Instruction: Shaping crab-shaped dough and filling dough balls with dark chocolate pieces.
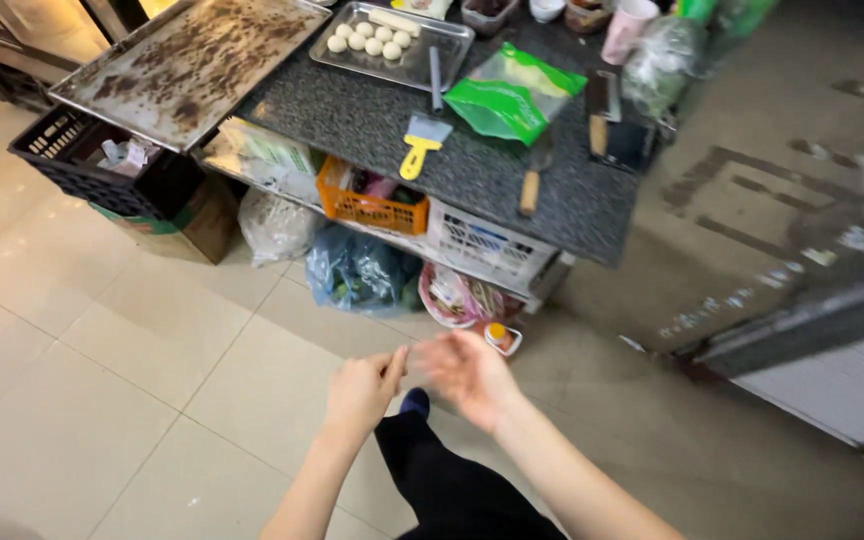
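Observation:
My left hand (360, 388) and my right hand (467, 372) are held out in front of me above the tiled floor, close together, fingertips almost touching. Neither holds anything. The right hand is blurred with its fingers spread; the left hand's fingers are loosely curled. Below them I see my dark trouser leg (452, 485) and shoe tip (414, 401). Ahead stands a dark speckled stone counter (372, 120), well beyond both hands.
On the counter lie a metal tray of white dough balls (382, 40), a yellow-handled scraper (420, 145), a green bag (512, 95), a cleaver (602, 110) and a wooden-handled tool (530, 190). A stained baking sheet (187, 65) tops a black crate (102, 165). Orange basket (367, 205), white crate (487, 245) and bags sit underneath.

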